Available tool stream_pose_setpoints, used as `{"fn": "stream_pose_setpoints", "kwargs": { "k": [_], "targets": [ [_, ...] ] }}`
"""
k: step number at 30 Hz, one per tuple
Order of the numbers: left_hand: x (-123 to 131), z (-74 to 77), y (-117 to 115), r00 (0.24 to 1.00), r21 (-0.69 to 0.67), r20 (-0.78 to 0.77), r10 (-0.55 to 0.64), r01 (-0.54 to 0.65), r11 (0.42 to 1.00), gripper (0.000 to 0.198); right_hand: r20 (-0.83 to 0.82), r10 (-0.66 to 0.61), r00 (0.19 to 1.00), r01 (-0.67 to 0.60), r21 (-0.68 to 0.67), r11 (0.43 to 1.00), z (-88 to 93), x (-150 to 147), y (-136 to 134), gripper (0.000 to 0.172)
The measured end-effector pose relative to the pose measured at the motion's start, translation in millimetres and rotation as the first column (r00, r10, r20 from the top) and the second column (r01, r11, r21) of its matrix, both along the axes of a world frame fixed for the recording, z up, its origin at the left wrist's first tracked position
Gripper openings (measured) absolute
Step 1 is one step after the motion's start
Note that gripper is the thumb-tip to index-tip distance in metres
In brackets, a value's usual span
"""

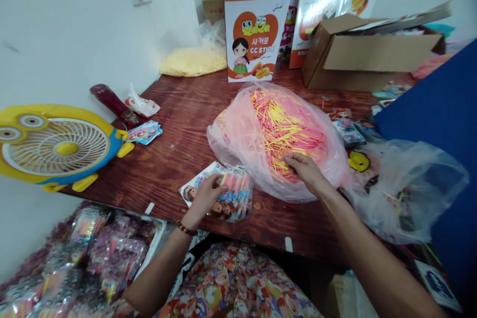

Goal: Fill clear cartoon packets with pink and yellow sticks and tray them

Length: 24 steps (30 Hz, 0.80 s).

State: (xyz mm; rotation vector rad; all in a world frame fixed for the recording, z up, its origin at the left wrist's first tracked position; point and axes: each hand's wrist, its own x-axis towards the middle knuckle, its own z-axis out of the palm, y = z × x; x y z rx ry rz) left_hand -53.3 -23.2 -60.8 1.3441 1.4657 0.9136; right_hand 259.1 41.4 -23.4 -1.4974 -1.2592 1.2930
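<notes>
A clear plastic bag point(238, 144) lies open on the table, heaped with thin pink and yellow sticks point(279, 124). At its near edge my right hand point(307, 170) has thumb and fingers closed in a pinch among the sticks; its fingertips are partly hidden. To the left, my left hand point(206, 195) grips the side of a fanned row of clear printed packets point(236, 194), thumb and forefinger close together. Pink and yellow sticks show inside these packets, above cartoon figures. Part of the row is covered by my left fingers.
A yellow cartoon-shaped fan point(67, 148) stands at the left beside printed cards point(145, 132). Behind are a CC Stick carton point(249, 25) and an open cardboard box point(376, 54). Filled packets point(112, 253) lie in a container below left; another clear bag point(417, 184) sits right, near a blue panel point(432, 104).
</notes>
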Motion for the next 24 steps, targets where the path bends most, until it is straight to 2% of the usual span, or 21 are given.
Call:
{"fn": "stream_pose_setpoints", "kwargs": {
  "k": [3,7,8,10,11,12,13,16,18,21,24],
  "targets": [
    [12,-10.5,-2,0.954,0.247,-0.297,0.033,0.043,0.968,0.040,0.062,0.032,0.998,-0.035,0.042,0.999,1.4,0,-2,0.041],
    [13,-14.5,-10,0.890,0.316,-0.455,0.036,0.124,0.941,0.040,0.048,0.207,0.977,-0.208,0.023,0.978,18.2,-14,-29,0.035],
    [12,-14.2,-10,0.876,0.314,-0.480,0.038,0.131,0.940,0.038,0.056,0.276,0.959,-0.278,0.027,0.960,22.6,-22,-40,0.032],
    [13,-13.1,-10,0.848,0.303,-0.528,0.040,0.145,0.942,0.034,0.086,0.472,0.877,-0.474,0.010,0.880,26.2,-39,-64,0.028],
    [14,-12.5,-9,0.832,0.295,-0.554,0.036,0.155,0.943,0.033,0.097,0.560,0.823,-0.561,-0.014,0.828,23.9,-48,-75,0.025],
    [15,-11.8,-8,0.814,0.284,-0.580,0.032,0.165,0.945,0.032,0.136,0.593,0.794,-0.595,-0.031,0.803,18.6,-57,-85,0.022],
    [15,-11.2,-8,0.794,0.271,-0.607,0.029,0.173,0.947,0.031,0.200,0.582,0.788,-0.588,-0.033,0.808,10.5,-64,-93,0.021],
    [17,-10.1,-7,0.739,0.234,-0.674,0.018,0.190,0.954,0.032,0.442,0.384,0.811,-0.389,-0.082,0.917,-21.4,-76,-103,0.028],
    [18,-10.2,-9,0.720,0.215,-0.694,0.018,0.183,0.959,0.034,0.485,0.319,0.814,-0.315,-0.093,0.945,-39.3,-80,-99,0.033],
    [23,-12.6,-10,0.759,0.210,-0.651,0.017,0.158,0.965,0.033,0.407,0.271,0.872,-0.285,-0.026,0.958,-51.6,-87,-85,0.037],
    [29,-17.0,-10,0.869,0.215,-0.493,0.036,0.082,0.973,0.034,0.195,0.270,0.943,-0.288,0.068,0.955,-54.0,-95,-72,0.040]
  ]
}}
